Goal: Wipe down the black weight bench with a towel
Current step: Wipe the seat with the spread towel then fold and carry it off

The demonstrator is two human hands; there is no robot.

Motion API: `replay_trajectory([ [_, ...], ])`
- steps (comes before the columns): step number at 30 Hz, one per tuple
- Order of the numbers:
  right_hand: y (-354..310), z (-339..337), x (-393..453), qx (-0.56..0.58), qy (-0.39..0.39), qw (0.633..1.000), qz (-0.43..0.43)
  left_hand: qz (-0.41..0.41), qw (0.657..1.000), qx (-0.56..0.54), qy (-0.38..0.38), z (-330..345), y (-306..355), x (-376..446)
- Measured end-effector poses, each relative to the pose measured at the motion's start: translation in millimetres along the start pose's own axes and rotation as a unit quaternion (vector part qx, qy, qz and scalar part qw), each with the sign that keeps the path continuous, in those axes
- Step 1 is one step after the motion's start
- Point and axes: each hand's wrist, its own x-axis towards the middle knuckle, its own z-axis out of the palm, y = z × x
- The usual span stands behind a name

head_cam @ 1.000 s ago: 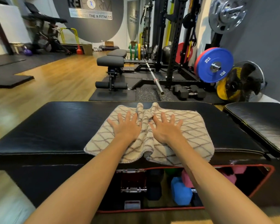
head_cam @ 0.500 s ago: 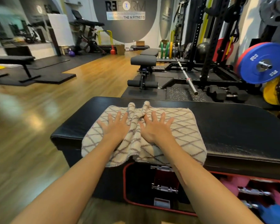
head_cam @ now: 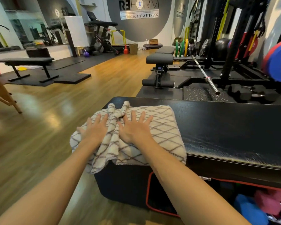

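Observation:
A beige towel (head_cam: pixel 161 127) with a brown diamond pattern lies over the left end of the black padded weight bench (head_cam: pixel 225 132). Its near and left edges hang off the bench. My left hand (head_cam: pixel 94 130) presses flat on the towel's left part, fingers spread, right at the bench's left edge. My right hand (head_cam: pixel 135 129) presses flat beside it, fingers straight. A bunched ridge of towel runs between the two hands.
Coloured dumbbells (head_cam: pixel 250 208) sit in the red-trimmed opening under the bench. Beyond the bench are a barbell (head_cam: pixel 206 77), black dumbbells (head_cam: pixel 250 93), another bench (head_cam: pixel 160 59) and a rack. Wooden floor (head_cam: pixel 55 111) opens to the left, with a flat bench (head_cam: pixel 28 60) farther off.
Both hands have slid the towel leftward along the bench to its left end. The towel's left edge now hangs over that end.

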Motion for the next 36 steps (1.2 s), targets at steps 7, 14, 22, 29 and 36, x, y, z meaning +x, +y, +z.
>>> replay_trajectory([
  [7, -3.3, -7.9, 37.4, 0.013, -0.039, 0.999, -0.027, -0.025, 0.998, -0.045, -0.033, -9.6, -5.1, 36.2],
  [14, 47.9, -18.8, 82.7, 0.006, -0.031, 0.999, -0.017, -0.014, 0.999, -0.012, -0.035, -8.3, 38.3, 92.6],
  [22, 70.0, -24.9, 110.6, 0.005, -0.012, 1.000, -0.004, -0.010, 1.000, 0.006, -0.029, -6.5, 66.8, 134.3],
  [29, 100.0, -29.3, 104.7, 0.002, 0.002, 1.000, 0.010, -0.011, 1.000, 0.008, -0.026, -8.3, 88.1, 128.6],
  [36, 164.1, -41.5, 80.6, -0.005, 0.008, 0.999, 0.043, 0.028, 0.999, 0.020, -0.035, -3.2, 160.8, 105.6],
])
